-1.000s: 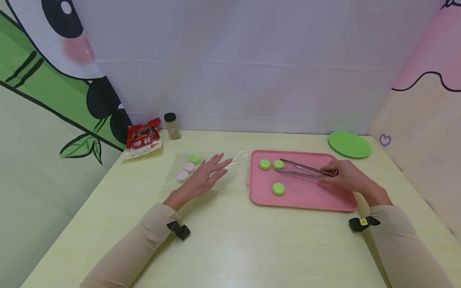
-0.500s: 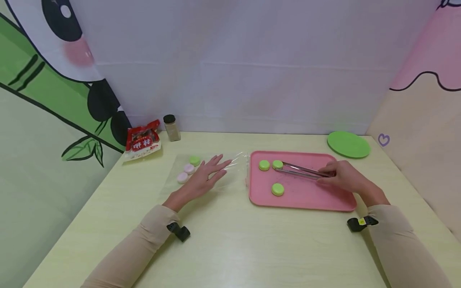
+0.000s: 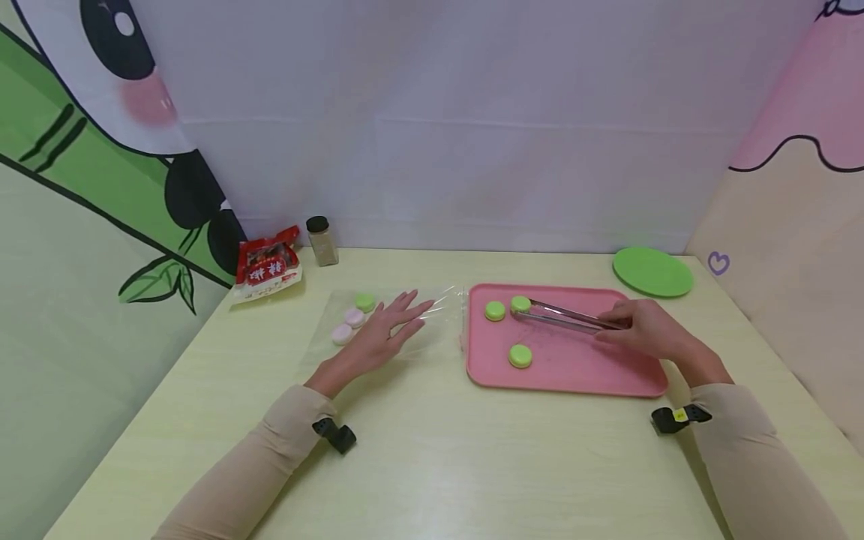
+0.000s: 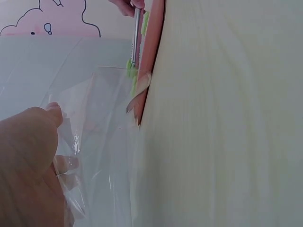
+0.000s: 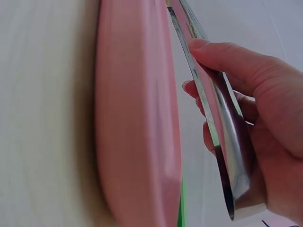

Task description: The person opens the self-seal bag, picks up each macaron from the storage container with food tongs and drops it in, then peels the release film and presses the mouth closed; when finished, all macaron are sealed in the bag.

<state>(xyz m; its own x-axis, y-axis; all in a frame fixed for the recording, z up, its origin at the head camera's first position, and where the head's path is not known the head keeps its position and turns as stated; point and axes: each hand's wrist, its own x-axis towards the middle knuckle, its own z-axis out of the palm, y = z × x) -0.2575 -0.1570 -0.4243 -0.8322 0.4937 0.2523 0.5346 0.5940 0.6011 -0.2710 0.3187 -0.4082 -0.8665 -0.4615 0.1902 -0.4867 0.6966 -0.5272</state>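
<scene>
With my right hand (image 3: 644, 328) I grip metal tongs (image 3: 574, 318) over a pink tray (image 3: 574, 375). The tong tips lie on either side of a green macaron (image 3: 520, 304). Two more green macarons, one to the left (image 3: 495, 311) and one nearer me (image 3: 520, 356), sit on the tray. My left hand (image 3: 378, 337), fingers straight and spread, touches a clear plastic bag (image 4: 109, 151); the left wrist view shows its thumb and fingertips against the film. Left of that hand, a green macaron (image 3: 365, 301) and two pale purple macarons (image 3: 342, 334) appear within the bag's outline.
A green plate (image 3: 652, 272) lies at the back right of the table (image 3: 418, 457). At the back left are a red snack packet (image 3: 268, 262) and a black-capped jar (image 3: 322, 244). The bag's mouth reaches the tray's left edge.
The tongs' arms have come closer together around the rear green macaron, and their tips have closed in on it. My left hand has stayed on the bag.
</scene>
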